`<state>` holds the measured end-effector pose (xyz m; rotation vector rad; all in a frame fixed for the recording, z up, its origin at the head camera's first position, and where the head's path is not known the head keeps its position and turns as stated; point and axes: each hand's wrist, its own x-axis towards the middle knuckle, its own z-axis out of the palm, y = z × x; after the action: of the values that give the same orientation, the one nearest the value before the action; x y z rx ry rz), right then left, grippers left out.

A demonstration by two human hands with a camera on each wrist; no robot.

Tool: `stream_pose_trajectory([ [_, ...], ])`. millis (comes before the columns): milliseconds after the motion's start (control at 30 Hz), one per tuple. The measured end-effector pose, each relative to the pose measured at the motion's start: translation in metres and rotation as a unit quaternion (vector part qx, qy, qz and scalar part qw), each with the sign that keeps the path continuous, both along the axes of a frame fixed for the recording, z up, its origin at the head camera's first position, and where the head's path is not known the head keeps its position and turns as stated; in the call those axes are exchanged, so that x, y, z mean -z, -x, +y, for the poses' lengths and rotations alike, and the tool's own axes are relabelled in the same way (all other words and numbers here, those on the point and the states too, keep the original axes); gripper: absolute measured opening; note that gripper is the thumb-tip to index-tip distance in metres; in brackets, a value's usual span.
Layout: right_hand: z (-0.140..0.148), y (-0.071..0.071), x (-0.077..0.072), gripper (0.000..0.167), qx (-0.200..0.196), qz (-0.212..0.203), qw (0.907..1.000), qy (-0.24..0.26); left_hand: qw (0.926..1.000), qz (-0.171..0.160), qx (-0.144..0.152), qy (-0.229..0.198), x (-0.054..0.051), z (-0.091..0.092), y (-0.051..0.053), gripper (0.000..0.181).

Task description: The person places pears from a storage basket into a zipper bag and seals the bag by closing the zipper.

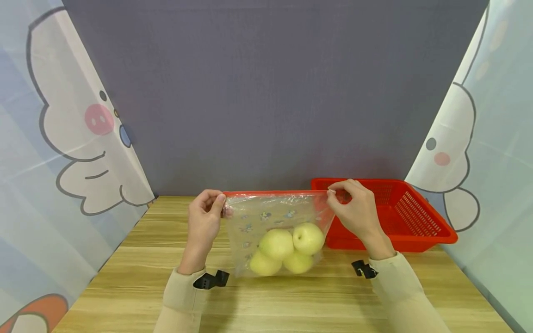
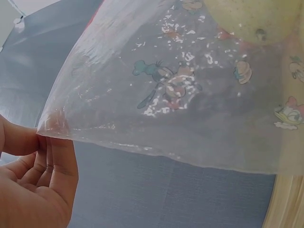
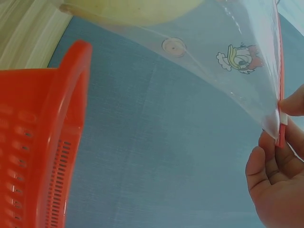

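Observation:
A clear zip bag (image 1: pixel 266 215) printed with small cartoon figures hangs upright between both hands, its red top strip stretched straight. Several yellow-green pears (image 1: pixel 276 243) lie bunched in its lower part. My left hand (image 1: pixel 205 219) pinches the bag's upper left corner between thumb and fingers. At the opposite upper corner, my right hand (image 1: pixel 356 210) pinches the end of the red strip. In the right wrist view, a small white slider (image 3: pixel 283 118) sits on that strip beside the thumb. Whether the bag's bottom touches the table cannot be told.
Behind and beside my right hand stands a red plastic basket (image 1: pixel 416 238) with slotted walls. The wooden table (image 1: pixel 137 277) extends beneath everything. A dark grey cloth (image 1: pixel 250 92) backs the table, and cartoon-printed curtains (image 1: pixel 37 194) hang on both sides.

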<state>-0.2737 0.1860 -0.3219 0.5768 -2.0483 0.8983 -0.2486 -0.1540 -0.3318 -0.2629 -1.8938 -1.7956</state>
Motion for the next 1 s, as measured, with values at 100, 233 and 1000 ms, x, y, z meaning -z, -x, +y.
stream_pose_trajectory([
  [100,0.0002,0.0005,0.0009,0.005,0.001,0.000,1.0000,0.005,1.0000,0.002,-0.001,0.002,-0.0001,-0.0003,0.0005,0.012],
  [233,0.0000,0.0006,0.0018,0.005,0.002,-0.002,0.9999,0.013,1.0000,0.003,-0.001,0.002,-0.0004,-0.0009,0.0012,0.012],
  [1000,-0.0015,0.0011,0.0075,0.005,0.006,-0.007,0.9970,0.077,1.0000,0.006,0.006,0.000,0.0003,-0.0006,0.0008,0.012],
])
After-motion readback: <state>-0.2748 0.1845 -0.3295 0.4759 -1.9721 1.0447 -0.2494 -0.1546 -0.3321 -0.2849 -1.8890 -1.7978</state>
